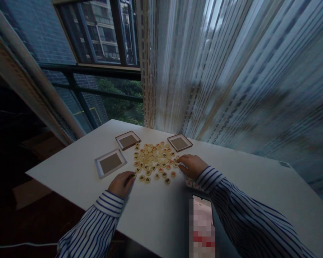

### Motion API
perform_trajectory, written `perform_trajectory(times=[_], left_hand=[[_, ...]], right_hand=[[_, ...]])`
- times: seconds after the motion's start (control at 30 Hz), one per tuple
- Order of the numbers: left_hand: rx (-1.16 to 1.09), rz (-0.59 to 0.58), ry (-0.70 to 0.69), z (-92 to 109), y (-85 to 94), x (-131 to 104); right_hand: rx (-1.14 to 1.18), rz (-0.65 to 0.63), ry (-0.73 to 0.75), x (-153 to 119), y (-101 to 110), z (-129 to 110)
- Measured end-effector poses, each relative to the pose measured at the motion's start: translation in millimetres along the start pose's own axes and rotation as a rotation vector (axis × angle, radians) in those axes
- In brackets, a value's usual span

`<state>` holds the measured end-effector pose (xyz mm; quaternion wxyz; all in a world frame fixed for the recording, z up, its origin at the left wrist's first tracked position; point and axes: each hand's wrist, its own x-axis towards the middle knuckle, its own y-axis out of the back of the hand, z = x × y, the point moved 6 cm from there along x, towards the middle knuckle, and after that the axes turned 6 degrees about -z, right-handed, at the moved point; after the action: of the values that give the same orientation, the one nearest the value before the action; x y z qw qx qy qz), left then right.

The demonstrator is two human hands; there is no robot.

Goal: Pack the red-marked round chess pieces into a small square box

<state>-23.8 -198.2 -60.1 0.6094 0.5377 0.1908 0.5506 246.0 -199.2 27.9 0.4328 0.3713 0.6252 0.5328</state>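
Note:
Many round, pale yellow Chinese chess pieces [153,159] are spread over the white table [148,215], some with red or black characters facing up, others blank side up. At the near left edge of the spread, my left hand [121,184] is closed, with a chess piece [134,175] at its fingertips. My right hand [193,166] reaches in from the right, thumb and fingers closed around a chess piece [177,158] at the edge of the group. Under my right wrist, a clear box [188,183] holding pieces with red characters is partly hidden.
Three shallow rectangular trays or lids lie around the pieces: a clear-edged one [97,168] at left, a brown-rimmed one [139,141] behind, another [190,144] at back right. A phone [204,215], partly blurred out, is near me. String curtains [172,71] hang behind the table.

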Motion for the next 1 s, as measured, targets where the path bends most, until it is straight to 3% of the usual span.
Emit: perform_trajectory(times=[0.17,0.3,0.5,0.67,0.8,1.0], left_hand=[[0.022,0.123,-0.013,11.4,9.6,-8.9],[0.025,0.142,-0.064,17.6,11.5,-2.9],[-0.036,0.132,-0.109,39.5,11.8,48.9],[-0.055,-0.135,-0.158,56.0,-3.7,103.7],[-0.074,-0.125,-0.155,48.8,-7.6,125.4],[-0.037,-0.145,-0.159,27.8,-22.6,118.5]], right_hand=[[0.038,0.016,-0.012,-17.8,-10.4,7.8],[0.047,0.011,-0.018,-18.4,-19.6,11.9],[0.075,0.003,0.018,1.9,-29.7,25.7],[0.138,0.023,0.055,21.2,-32.3,30.8],[0.143,0.011,0.059,33.5,-32.6,31.4],[0.103,-0.056,0.067,49.1,-30.9,30.3]])
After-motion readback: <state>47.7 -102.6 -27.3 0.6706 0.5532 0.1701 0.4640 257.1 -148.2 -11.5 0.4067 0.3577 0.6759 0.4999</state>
